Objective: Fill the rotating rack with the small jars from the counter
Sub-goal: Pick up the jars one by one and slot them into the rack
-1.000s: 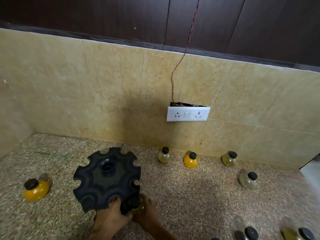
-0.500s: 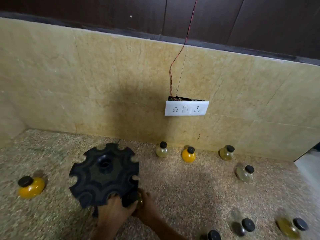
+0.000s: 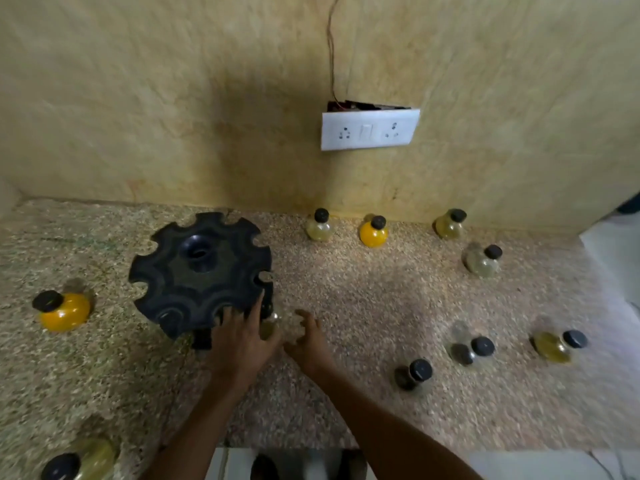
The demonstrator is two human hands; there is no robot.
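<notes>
The black notched rotating rack (image 3: pixel 201 271) stands on the speckled counter (image 3: pixel 363 306), left of centre. A capped jar (image 3: pixel 169 318) hangs in a front slot, and another small jar (image 3: pixel 271 322) sits at the right front slot, between my hands. My left hand (image 3: pixel 242 337) lies on the rack's front rim, thumb up beside that jar. Just to the right, my right hand (image 3: pixel 308 337) hovers with fingers apart and nothing in it. Loose jars stand around: an orange one (image 3: pixel 64 311) at the left, a dark one (image 3: pixel 414 374) nearest on the right.
Three jars line the back wall (image 3: pixel 318 226) (image 3: pixel 373 232) (image 3: pixel 450 225); more stand at the right (image 3: pixel 483 259) (image 3: pixel 471 348) (image 3: pixel 557 344), and one at bottom left (image 3: pixel 83 459). A socket plate (image 3: pixel 369 129) with a loose wire is on the wall. The counter's front edge (image 3: pixel 287 446) runs below my forearms.
My right hand has come off the jar at the rack's front slot and opened. My view has tilted down, so more of the counter shows.
</notes>
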